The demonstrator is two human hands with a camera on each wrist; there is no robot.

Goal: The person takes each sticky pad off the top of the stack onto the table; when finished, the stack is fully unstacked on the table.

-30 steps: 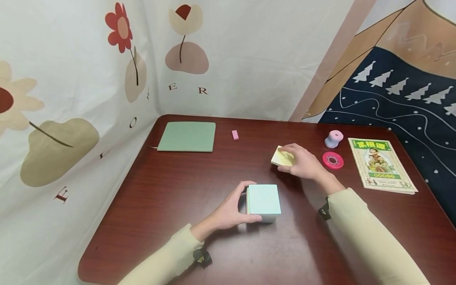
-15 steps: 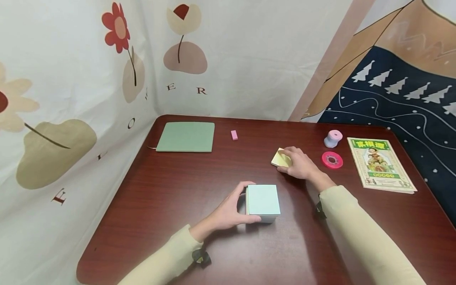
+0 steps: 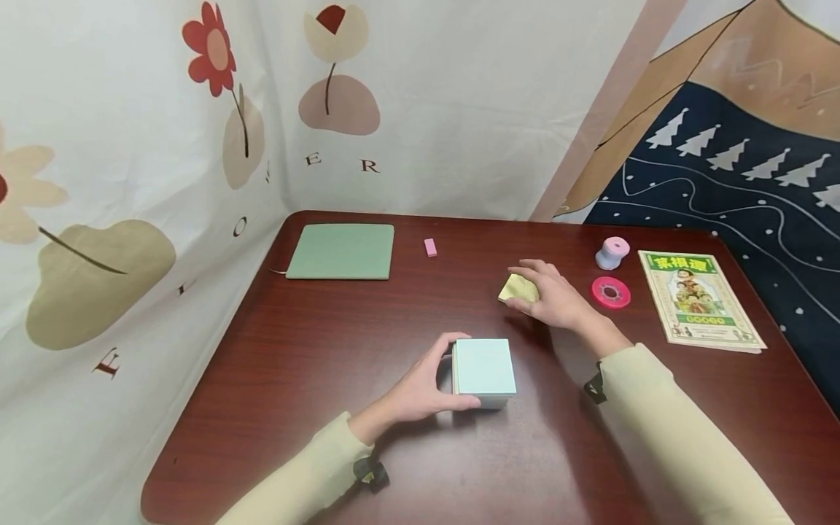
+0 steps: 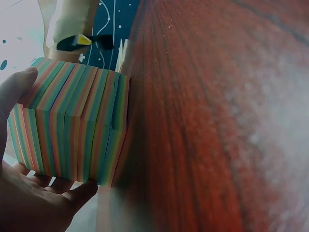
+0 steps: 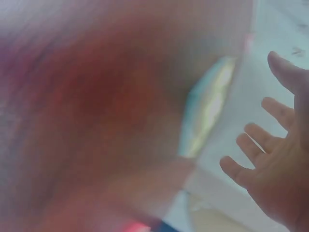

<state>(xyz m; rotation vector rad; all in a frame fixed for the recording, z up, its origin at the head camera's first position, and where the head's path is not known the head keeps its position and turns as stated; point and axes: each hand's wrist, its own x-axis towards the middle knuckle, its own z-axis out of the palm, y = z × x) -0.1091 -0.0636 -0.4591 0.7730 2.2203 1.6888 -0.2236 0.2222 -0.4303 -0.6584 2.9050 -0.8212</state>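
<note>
My left hand grips a tall stack of square sticky notes by its left side, thumb at the near face and fingers at the far one. Pale blue tops the stack; in the left wrist view the sticky notes show many coloured layers along their sides. Farther back lies a smaller sticky-note pad with a yellow top. Just over its right side is my right hand, fingers spread. The right wrist view shows this hand apart from the blurred yellow-and-blue pad.
A green notebook and a pink eraser lie along the back of the brown table. To the right are a pink-topped spool, a pink ring-shaped roll and a booklet. Printed cloth hangs behind.
My right hand has let go of the yellow-topped pad and risen off it, fingers spreading. The pad lies on the table. My left hand keeps its grip on the stack.
</note>
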